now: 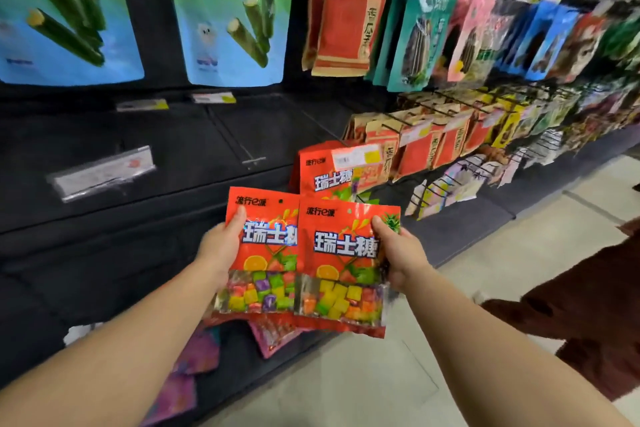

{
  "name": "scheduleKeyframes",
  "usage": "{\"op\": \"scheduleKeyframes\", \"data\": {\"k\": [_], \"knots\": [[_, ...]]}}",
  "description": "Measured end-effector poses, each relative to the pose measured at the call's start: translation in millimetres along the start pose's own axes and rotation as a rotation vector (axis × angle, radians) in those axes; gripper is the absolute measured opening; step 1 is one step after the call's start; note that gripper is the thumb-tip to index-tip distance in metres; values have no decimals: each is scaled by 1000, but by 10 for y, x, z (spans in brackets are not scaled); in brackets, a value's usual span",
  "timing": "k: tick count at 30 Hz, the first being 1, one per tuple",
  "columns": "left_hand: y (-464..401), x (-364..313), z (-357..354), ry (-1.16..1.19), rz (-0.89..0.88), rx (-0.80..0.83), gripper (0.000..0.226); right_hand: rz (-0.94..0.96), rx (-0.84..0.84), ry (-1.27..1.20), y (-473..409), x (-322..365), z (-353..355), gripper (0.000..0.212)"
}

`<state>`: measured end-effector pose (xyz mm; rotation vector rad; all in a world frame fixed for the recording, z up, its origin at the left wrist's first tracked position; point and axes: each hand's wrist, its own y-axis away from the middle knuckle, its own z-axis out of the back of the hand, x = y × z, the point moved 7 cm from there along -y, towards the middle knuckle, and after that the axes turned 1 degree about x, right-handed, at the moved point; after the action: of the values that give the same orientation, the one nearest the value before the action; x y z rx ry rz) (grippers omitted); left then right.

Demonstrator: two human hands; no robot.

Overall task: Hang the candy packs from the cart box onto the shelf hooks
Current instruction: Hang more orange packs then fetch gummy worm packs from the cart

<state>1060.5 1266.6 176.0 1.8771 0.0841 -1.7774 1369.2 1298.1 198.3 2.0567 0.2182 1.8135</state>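
Two red candy packs with clear windows of coloured sweets are held side by side in front of the black shelf wall. My left hand (220, 248) grips the left candy pack (265, 253) by its left edge. My right hand (401, 253) grips the right candy pack (341, 267) by its right edge, and this pack overlaps the left one. More of the same red packs (323, 170) hang on a hook just behind. An empty shelf hook (247, 152) sticks out to the upper left. The cart box is out of view.
Large blue-green seaweed-roll bags (228, 14) hang above. Red and teal snack bags (349, 21) fill the hooks to the right. A clear price tag holder (104, 172) juts out at left. Pink packs (194, 357) hang low. A person's dark brown clothing (588, 302) is at right on the tiled floor (363, 381).
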Motion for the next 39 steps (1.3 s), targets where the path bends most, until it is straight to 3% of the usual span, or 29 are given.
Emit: {"op": "scheduleKeyframes", "data": {"k": [7, 10, 13, 18, 23, 39], "knots": [[-206, 25, -125, 80, 26, -245, 41, -43, 197, 128, -1079, 233, -110, 90], [-188, 72, -158, 93, 41, -348, 39, -47, 280, 123, -1330, 433, -182, 66], [-156, 106, -214, 124, 36, -424, 43, -37, 346, 139, -1555, 535, -238, 60], [-101, 220, -291, 169, 47, -529, 42, 19, 489, 165, -1773, 716, -325, 24], [-47, 276, -368, 356, 88, -560, 40, 27, 552, 154, -1871, 838, -422, 22], [-31, 494, -248, 382, 136, -574, 49, 53, 569, 227, -2061, 748, -655, 14]]}}
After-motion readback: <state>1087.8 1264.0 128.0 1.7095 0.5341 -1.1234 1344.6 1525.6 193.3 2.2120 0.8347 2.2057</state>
